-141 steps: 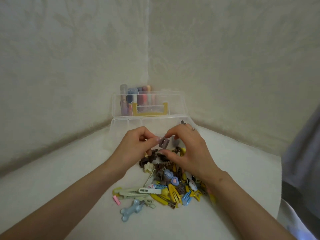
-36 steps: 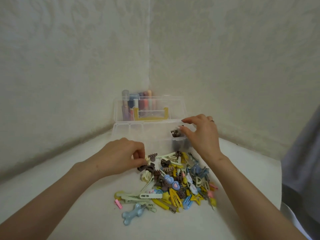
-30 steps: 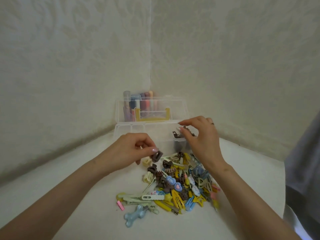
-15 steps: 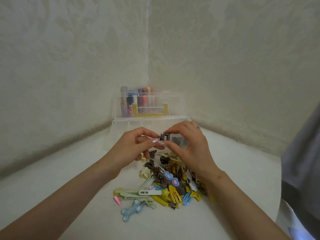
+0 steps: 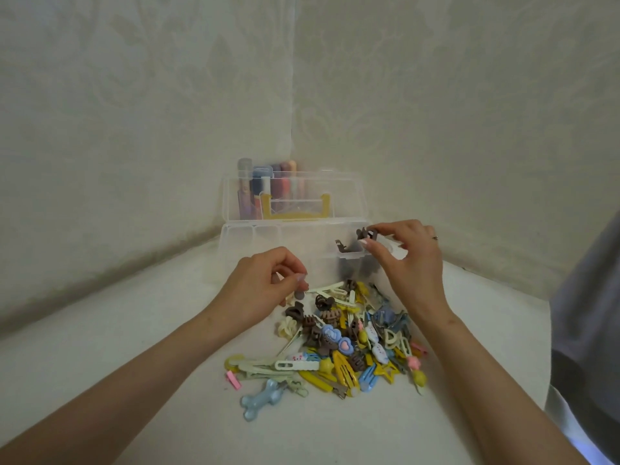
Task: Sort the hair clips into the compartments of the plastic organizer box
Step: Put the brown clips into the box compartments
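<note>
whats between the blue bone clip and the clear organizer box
In the head view, the heap of mixed hair clips lies between the blue bone clip and the organizer box.

Clear plastic organizer box (image 5: 268, 239) sits open, lid upright behind it. A brown claw clip (image 5: 366, 234) hangs pinched in the right hand (image 5: 407, 260) just above the box's right-end compartment, where more brown clips (image 5: 345, 250) lie. In front of the box sprawls the colourful pile of hair clips (image 5: 349, 344); the left hand (image 5: 265, 286) pinches a small greyish clip (image 5: 299, 294) at its box-side edge.
</note>
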A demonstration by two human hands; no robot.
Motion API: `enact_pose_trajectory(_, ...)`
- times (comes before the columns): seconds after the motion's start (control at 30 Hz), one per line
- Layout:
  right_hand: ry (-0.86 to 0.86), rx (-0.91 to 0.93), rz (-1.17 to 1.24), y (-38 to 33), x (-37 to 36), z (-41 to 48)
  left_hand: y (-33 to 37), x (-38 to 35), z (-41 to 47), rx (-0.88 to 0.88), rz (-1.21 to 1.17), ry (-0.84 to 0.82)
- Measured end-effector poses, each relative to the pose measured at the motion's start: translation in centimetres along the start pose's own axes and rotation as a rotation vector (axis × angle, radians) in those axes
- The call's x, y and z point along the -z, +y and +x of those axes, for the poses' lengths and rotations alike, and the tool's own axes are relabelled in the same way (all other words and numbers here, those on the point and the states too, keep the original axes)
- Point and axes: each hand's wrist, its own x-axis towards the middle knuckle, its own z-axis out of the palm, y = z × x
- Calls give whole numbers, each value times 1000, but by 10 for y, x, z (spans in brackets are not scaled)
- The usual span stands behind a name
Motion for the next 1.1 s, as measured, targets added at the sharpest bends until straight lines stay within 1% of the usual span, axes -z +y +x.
enact_pose_trajectory(0.1,5,24,16,-4,-4,3,-1,0,1,-14,86,18)
enact_pose_trajectory(0.27,-69,63,-78,-8,-13,8,-3,-3,2,-33,167,28)
enact_pose_trajectory(0.4,-4,60,-14,-5,-4,5,-5,-4,1,-59,192,21)
enact_pose_trajectory(0.53,1,25,6,-3,-1,3,-7,-7,0,-138,260,-74)
enact_pose_trajectory(0.67,-11,15,36,-3,-3,1,-9,-10,-2,-306,387,-191)
enact_pose_trajectory(0.7,-16,13,41,-3,-3,0,-9,-11,-2,-323,424,-218)
enact_pose_trajectory(0.77,-23,9,53,-3,-3,0,-11,-10,-2,-325,512,-228)
enact_pose_trajectory(0.83,-23,7,59,-3,-2,-1,-13,-9,-1,-323,564,-193)
enact_pose_trajectory(0.9,-25,5,56,-4,-2,0,-13,-7,0,-314,589,-169)
enact_pose_trajectory(1.1,-34,2,47,-5,-1,-2,-13,-5,0,-283,619,-182)
